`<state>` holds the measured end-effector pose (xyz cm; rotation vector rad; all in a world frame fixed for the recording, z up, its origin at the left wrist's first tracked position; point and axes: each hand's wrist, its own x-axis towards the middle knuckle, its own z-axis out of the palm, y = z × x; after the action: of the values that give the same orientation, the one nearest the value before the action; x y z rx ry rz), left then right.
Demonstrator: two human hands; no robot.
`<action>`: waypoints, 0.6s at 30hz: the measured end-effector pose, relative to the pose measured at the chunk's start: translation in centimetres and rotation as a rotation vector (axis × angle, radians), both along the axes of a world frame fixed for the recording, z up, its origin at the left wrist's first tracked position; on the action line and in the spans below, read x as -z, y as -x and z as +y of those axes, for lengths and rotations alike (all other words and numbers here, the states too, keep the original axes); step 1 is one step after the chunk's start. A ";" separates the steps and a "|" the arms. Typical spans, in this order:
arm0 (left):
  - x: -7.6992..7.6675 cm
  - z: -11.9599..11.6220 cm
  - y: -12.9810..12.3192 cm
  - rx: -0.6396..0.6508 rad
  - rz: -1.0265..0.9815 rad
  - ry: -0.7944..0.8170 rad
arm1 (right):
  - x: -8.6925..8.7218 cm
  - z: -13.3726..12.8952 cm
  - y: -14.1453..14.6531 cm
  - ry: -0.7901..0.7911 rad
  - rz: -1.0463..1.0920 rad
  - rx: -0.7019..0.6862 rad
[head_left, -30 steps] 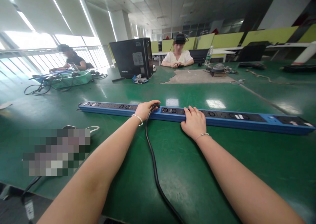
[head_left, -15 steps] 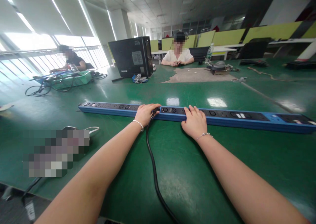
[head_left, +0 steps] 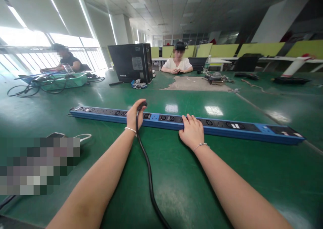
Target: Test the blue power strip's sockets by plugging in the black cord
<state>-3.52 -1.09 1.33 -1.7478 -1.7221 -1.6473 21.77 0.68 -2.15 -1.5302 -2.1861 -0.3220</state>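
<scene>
A long blue power strip [head_left: 166, 124] with black socket panels lies across the green table in front of me. My left hand [head_left: 134, 114] is closed around the black plug [head_left: 142, 105] of a power cord, raised just above the strip and apart from its sockets. The thick black cord [head_left: 148, 168] hangs from the plug and runs toward me over the table. Right of the middle, my right hand [head_left: 192, 130] grips the strip, its fingers over the top and the thumb at the near side.
A blurred-out object [head_left: 42, 165] lies at the left front. Farther back are a green basket [head_left: 65, 81] with cables, a black computer case [head_left: 130, 62], gloves [head_left: 138, 84] and a bottle [head_left: 207, 64]. Two people sit beyond, one [head_left: 178, 65] across the table.
My left hand has lifted from the strip and moved left with the plug, baring the sockets beneath. My right hand stays on the strip. The view has shifted slightly.
</scene>
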 end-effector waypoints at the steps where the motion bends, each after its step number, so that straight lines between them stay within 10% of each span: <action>1: -0.7 -0.2 1.2 -0.020 -0.019 -0.037 | 0.0 0.0 0.0 -0.001 0.001 0.001; 8: -1.3 -1.8 9.1 -0.029 0.012 0.182 | 0.2 0.2 -0.1 -0.007 0.003 -0.008; 18: 1.3 -1.1 9.6 0.075 0.099 0.383 | 0.2 0.2 -0.1 -0.012 -0.005 -0.007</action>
<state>-13.09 -2.21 -0.01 -2.0391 -2.0511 -1.2918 21.87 0.93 -2.33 -1.5166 -2.1886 -0.3369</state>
